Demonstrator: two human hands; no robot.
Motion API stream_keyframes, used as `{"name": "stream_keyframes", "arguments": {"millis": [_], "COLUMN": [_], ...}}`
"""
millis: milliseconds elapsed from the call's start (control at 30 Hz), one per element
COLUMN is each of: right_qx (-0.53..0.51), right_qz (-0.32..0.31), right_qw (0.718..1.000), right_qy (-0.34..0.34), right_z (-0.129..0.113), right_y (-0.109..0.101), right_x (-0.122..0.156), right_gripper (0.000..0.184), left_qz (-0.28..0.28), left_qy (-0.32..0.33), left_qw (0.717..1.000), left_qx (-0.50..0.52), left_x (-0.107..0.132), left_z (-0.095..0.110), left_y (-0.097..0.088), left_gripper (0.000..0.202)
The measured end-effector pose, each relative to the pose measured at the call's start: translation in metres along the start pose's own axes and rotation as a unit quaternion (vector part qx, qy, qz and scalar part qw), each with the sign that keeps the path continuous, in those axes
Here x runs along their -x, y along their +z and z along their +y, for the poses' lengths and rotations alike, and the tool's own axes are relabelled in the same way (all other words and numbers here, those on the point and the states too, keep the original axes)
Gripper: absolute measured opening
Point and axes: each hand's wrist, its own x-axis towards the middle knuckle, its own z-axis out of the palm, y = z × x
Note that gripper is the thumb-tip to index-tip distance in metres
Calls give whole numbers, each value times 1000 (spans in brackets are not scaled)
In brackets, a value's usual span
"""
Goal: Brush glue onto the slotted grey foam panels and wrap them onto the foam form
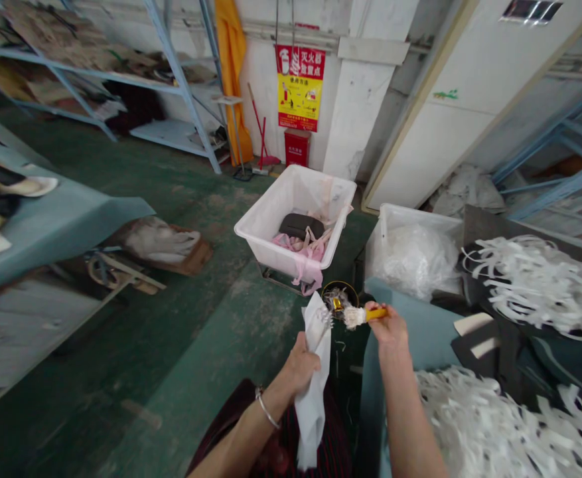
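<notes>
My left hand (301, 364) grips a long white sheet (316, 392) that hangs down over my lap; its upper end looks ragged, with thin strands on it. Closed round a yellow handle, my right hand (390, 326) holds a brush (358, 317) with off-white bristles pointing left. The bristles are close to the sheet's upper edge; I cannot tell if they touch. Below them stands a round dark bin (349, 290) holding scraps and something shiny gold.
Ahead is a white plastic tub (255, 232) with pink cloth and a dark object. At right, a blue-covered table (423, 315) bears heaps of white strips (474, 418). A white crate (385, 232) holds clear plastic. Another covered table (96, 212) stands left.
</notes>
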Motion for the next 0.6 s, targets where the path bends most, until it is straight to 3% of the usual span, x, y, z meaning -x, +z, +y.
{"name": "stream_keyframes", "arguments": {"millis": [333, 500, 600], "right_qx": [95, 122, 118], "right_qz": [-72, -1, -56], "right_qw": [973, 945, 942], "right_qy": [-198, -304, -310], "right_z": [49, 47, 50], "right_y": [19, 28, 30], "right_x": [26, 21, 28], "right_gripper": [34, 38, 36], "left_qz": [-6, -19, -6], "left_qy": [-18, -30, -30], "left_qw": [999, 998, 999], "left_qx": [-46, -43, -29], "left_x": [4, 5, 5], "left_z": [2, -6, -8], "left_y": [14, 14, 9], "left_gripper": [42, 44, 41]}}
